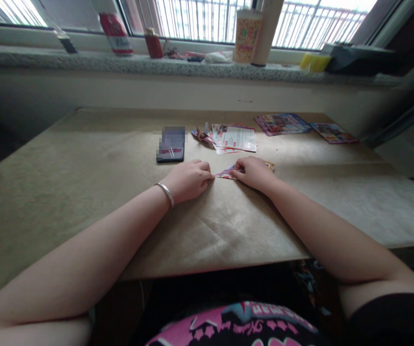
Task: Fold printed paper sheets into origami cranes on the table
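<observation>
A folded piece of colourful printed paper (224, 173) lies flat on the table, narrowing to a point at its left end. My left hand (188, 181), with a silver bangle at the wrist, is closed with its fingertips at that pointed tip. Over the middle of the paper, my right hand (254, 173) pinches and presses it with bent fingers. Part of the paper is hidden beneath this hand, and a yellowish corner shows past it. Behind the hands lie white printed sheets (237, 138) and a folded paper piece (204, 136).
A smartphone (173, 146) lies behind my left hand. Colourful printed leaflets (284, 124) and another stack (334, 133) are at the back right of the table (84, 192). The windowsill holds a red can (116, 34), a patterned cup (246, 38) and a yellow object (315, 62).
</observation>
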### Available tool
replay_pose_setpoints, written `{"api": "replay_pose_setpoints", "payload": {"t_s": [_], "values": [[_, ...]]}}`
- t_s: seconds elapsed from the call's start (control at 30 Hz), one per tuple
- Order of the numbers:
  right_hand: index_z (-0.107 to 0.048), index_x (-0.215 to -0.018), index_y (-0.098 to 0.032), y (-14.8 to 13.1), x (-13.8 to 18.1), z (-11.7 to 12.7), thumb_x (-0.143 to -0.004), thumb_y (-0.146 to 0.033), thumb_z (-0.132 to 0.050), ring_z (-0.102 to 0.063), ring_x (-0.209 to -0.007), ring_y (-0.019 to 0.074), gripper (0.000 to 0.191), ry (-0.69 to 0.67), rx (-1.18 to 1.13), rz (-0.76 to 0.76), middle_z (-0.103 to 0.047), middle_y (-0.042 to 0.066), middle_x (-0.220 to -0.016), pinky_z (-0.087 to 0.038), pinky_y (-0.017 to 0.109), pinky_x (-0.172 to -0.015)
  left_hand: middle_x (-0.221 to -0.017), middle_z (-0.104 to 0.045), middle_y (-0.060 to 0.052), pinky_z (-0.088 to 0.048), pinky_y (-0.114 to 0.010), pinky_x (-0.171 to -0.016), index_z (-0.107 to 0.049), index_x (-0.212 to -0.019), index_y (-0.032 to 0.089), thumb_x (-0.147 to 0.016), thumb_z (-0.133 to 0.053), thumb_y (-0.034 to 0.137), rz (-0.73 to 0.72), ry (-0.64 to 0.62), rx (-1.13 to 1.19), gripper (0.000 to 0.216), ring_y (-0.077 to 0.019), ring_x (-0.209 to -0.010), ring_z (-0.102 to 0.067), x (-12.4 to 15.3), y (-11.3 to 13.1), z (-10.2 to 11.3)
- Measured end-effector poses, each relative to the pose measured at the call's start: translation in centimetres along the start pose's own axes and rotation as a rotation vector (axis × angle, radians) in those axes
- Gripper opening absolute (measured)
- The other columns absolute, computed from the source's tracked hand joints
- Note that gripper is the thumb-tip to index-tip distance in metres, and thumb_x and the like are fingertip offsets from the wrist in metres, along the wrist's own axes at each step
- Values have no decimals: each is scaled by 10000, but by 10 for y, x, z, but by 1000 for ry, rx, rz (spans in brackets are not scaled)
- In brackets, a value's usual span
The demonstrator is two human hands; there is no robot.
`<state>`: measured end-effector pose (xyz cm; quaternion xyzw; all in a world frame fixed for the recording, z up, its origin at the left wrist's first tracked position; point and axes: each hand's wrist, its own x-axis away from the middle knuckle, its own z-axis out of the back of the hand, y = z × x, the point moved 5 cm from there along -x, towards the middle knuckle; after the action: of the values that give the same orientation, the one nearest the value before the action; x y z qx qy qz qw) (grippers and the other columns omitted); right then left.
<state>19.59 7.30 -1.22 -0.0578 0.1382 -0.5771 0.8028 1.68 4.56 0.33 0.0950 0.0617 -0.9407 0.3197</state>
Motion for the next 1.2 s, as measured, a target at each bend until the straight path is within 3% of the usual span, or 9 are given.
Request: {"api": "replay_pose_setpoints", "payload": {"t_s": [0.13,0.23,0.47,0.53,0.67,0.93,1.2], "values": [[-672,-744,-202,1,0,-2,-824,-389,-605,-593,-751,189,214,2,-33,5,-709,58,-802,-369,287,-643,-999,-686,-53,-498,-342,-899,-745,-989,199,-800,-473,126,5,13,116,339,-201,-954,-588,1,-7,1],[-667,-730,-192,0,0,-3,-824,-363,-608,-584,-746,185,204,26,-66,19,-702,59,-788,-377,282,-651,-1035,-687,-52,-505,-342,-888,-733,-998,196,-802,-472,121,6,19,176,335,-192,-938,-597,3,-11,-1],[-670,-740,-180,-12,-1,-5,-842,-352,-598,-590,-786,193,212,91,-100,9,-705,69,-807,-389,287,-699,-1064,-667,-94,-500,-349,-904,-667,-1079,156,-900,-445,180,-67,188,148,286,-197,-987,-588,1,1,-2],[-672,-748,-176,-14,-2,-5,-838,-346,-606,-595,-799,196,203,94,-95,13,-706,73,-816,-396,289,-714,-1080,-662,-96,-499,-356,-911,-660,-1119,170,-918,-448,208,-123,180,123,295,-200,-998,-584,-1,10,-4],[-682,-782,-184,-8,-2,-4,-821,-357,-619,-606,-835,211,188,95,-65,-10,-708,75,-848,-410,299,-725,-1027,-664,-109,-514,-349,-880,-665,-1109,149,-924,-455,243,-100,150,81,295,-203,-949,-592,-3,19,-6],[-680,-796,-206,15,4,-4,-808,-367,-616,-625,-811,198,174,93,-148,-89,-713,62,-898,-428,293,-701,-1057,-649,-100,-507,-349,-893,-631,-1165,154,-910,-468,233,-93,100,63,313,-213,-974,-581,-3,16,-8],[-674,-786,-209,19,3,-6,-795,-358,-644,-616,-791,199,153,83,-150,-80,-703,60,-886,-431,304,-686,-1066,-646,-97,-505,-356,-896,-617,-1201,161,-909,-464,238,-93,81,41,339,-220,-981,-579,-3,17,-8]]}}
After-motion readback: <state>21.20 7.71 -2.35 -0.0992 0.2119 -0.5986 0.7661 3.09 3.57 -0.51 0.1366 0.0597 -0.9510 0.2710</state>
